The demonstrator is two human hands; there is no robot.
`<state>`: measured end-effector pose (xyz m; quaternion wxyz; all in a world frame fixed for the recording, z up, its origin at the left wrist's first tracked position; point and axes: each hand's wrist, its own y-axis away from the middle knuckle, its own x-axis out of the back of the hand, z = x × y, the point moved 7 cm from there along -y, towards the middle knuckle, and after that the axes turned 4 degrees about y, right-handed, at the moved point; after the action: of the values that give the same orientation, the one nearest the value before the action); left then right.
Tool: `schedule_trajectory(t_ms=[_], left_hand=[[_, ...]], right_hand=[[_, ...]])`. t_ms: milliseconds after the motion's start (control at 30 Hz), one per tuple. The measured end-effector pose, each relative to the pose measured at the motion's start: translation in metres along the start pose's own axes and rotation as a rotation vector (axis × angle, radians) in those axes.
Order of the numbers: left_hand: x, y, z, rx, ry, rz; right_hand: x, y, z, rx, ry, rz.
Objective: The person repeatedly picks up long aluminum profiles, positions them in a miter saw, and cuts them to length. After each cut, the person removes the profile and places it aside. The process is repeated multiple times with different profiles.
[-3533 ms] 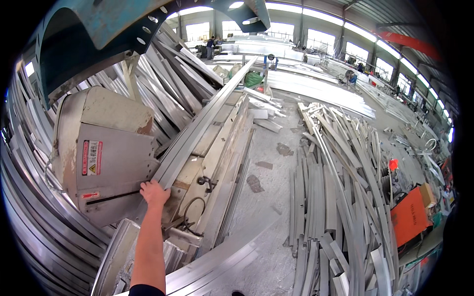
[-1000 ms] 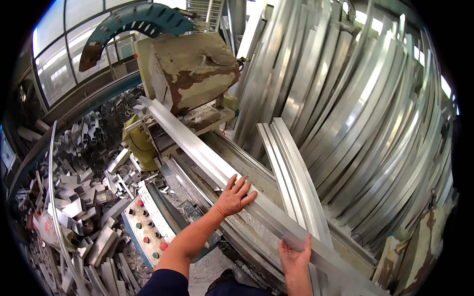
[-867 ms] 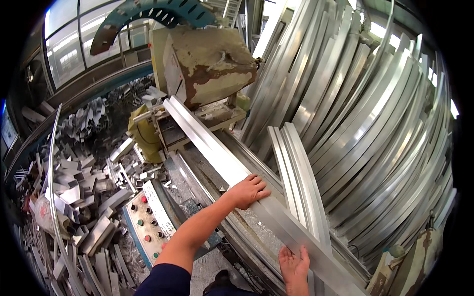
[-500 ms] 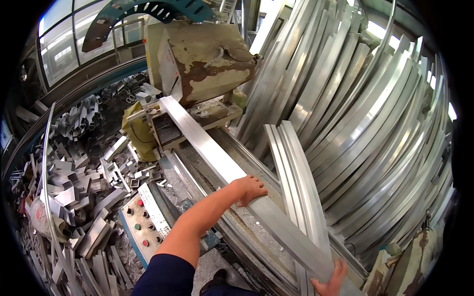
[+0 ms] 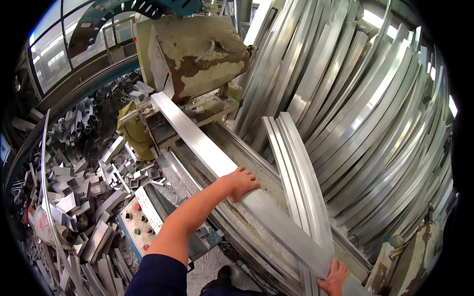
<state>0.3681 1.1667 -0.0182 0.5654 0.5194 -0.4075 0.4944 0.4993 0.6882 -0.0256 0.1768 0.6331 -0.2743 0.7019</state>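
A long silver metal profile [image 5: 202, 148] lies slantwise in front of me, its far end resting on the frame beside the worn, paint-chipped machine housing [image 5: 197, 59]. My left hand [image 5: 241, 183] is wrapped over the middle of this profile, fingers curled across its far edge. Lower right, my right hand [image 5: 336, 278] grips the same profile close to its near part, thumb on one side; part of that hand is hidden. Beneath and beside the profile, several other long profiles [image 5: 296, 172] lie at a different angle, crossing under it.
To the left, a control panel [image 5: 138, 224] with buttons stands near my forearm. Short metal offcuts [image 5: 74, 192] cover the floor beyond it. Many long profiles [image 5: 365, 113] lean upright on the right. A yellow bag-like cover [image 5: 133, 130] hangs by the machine.
Both hands still hold the profile. In the picture, the left hand and the profile's far end sit slightly farther left and higher, as the whole view has shifted a little too.
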Motion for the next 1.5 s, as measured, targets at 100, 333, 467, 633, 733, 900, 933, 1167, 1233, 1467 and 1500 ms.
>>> schedule_trajectory(t_ms=[100, 333, 467, 633, 733, 900, 933, 1167, 1233, 1467, 1500], left_hand=[[-0.003, 0.009, 0.007, 0.028, 0.060, 0.097], [-0.019, 0.149, -0.011, 0.245, 0.063, 0.519], [-0.047, 0.375, -0.064, 0.674, 0.016, 0.724], [-0.266, 0.703, -0.056, 1.463, 0.141, 0.260], [-0.387, 0.793, 0.038, 1.462, 0.441, -0.501], [-0.370, 0.767, 0.079, 1.366, 1.085, -0.408], [-0.366, 0.772, 0.068, 1.333, 1.094, -0.307], [-0.317, 0.788, -0.114, 1.312, 0.586, 0.032], [-0.288, 0.757, -0.206, 1.170, 0.496, 0.204], [-0.033, 0.527, -0.504, 0.607, 0.156, 0.962], [-0.014, 0.485, -0.547, 0.581, 0.200, 0.972]], right_hand=[[-0.012, 0.009, 0.013, -0.011, -0.015, -0.005], [-0.009, 0.010, 0.006, -0.045, -0.026, 0.026], [0.013, 0.022, -0.002, 0.092, 0.001, 0.171], [0.004, 0.030, -0.019, 0.203, 0.110, 0.271], [0.003, 0.029, -0.036, 0.070, 0.160, 0.227], [-0.013, 0.050, -0.004, -0.340, 0.255, 0.151], [-0.014, 0.049, -0.006, -0.452, 0.281, 0.112], [0.013, -0.021, -0.156, -0.277, 0.024, 0.413], [-0.011, -0.068, -0.212, -0.298, -0.291, 0.371], [-0.098, -0.201, -0.477, -0.818, -1.869, 0.034], [-0.106, -0.224, -0.493, -0.881, -1.981, 0.116]])
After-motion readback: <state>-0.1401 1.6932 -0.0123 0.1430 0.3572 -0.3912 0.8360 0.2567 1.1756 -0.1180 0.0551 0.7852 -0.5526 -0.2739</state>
